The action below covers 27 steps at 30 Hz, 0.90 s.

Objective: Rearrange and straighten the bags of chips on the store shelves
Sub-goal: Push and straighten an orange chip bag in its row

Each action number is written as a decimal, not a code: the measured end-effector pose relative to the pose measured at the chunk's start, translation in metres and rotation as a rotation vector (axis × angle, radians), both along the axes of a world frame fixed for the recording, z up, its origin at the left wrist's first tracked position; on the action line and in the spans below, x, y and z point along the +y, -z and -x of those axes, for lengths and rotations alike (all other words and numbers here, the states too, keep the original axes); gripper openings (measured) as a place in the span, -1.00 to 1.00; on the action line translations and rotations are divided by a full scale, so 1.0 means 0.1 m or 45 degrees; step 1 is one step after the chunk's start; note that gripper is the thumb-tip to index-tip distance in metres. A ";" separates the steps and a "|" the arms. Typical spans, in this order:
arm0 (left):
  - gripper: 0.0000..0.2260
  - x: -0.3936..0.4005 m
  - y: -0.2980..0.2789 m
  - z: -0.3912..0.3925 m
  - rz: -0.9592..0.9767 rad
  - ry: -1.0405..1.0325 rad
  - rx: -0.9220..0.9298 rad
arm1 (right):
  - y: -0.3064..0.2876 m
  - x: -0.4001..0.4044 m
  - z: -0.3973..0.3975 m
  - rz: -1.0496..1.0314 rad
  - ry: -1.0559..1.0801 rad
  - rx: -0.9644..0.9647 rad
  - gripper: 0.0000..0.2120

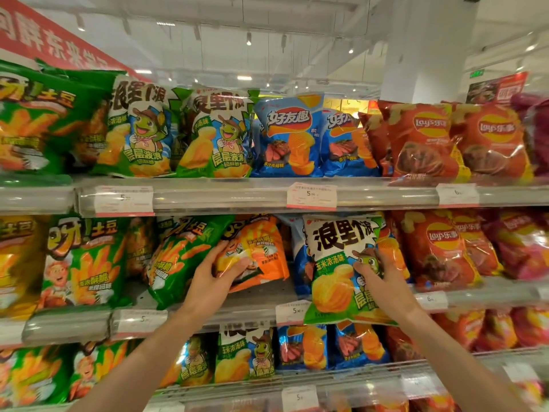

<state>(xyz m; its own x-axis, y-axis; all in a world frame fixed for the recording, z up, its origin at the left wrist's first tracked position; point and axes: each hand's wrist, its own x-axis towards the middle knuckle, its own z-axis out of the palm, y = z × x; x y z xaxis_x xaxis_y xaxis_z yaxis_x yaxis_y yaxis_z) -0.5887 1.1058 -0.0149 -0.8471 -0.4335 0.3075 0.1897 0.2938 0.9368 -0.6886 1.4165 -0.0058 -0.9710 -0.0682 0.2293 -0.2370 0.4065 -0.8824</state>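
**Both hands on chip bags at the middle shelf**

The left hand (221, 273) is gripping a glossy orange plastic chip bag (261, 254) that is lying tilted on the grey metal middle shelf (255, 295), fingers curled over its lower left corner. Just to its left, a green bag printed with yellow fries (181, 257) is leaning over against it. The right hand (378, 276) is holding a green-and-white bag with a cartoon turtle (335, 263), fingers curled round its right side; the bag is hanging in front of the shelf edge, covering part of a white price tag reading "5" (292, 312). Its large black characters are reading 浪里个浪. On the top shelf, matching turtle bags (217, 132) are standing beside blue 好友趣 bags (288, 135) and red Lay's 乐事 bags (421, 141).
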 end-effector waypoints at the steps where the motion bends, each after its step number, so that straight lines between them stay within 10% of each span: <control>1: -0.38 0.00 0.01 -0.02 -0.023 -0.009 0.009 | 0.00 -0.01 -0.01 -0.002 0.000 0.006 -0.41; 13: -0.43 0.03 0.26 -0.39 -0.007 0.050 0.121 | 0.04 -0.08 0.03 -0.022 0.041 -0.013 -0.39; 20: -0.51 0.03 0.24 -0.48 -0.439 0.129 0.202 | 0.02 -0.15 0.00 0.040 0.050 -0.033 -0.40; 27: -0.44 0.31 0.19 -0.50 0.435 0.115 0.204 | 0.00 -0.19 -0.03 0.070 0.003 -0.014 -0.42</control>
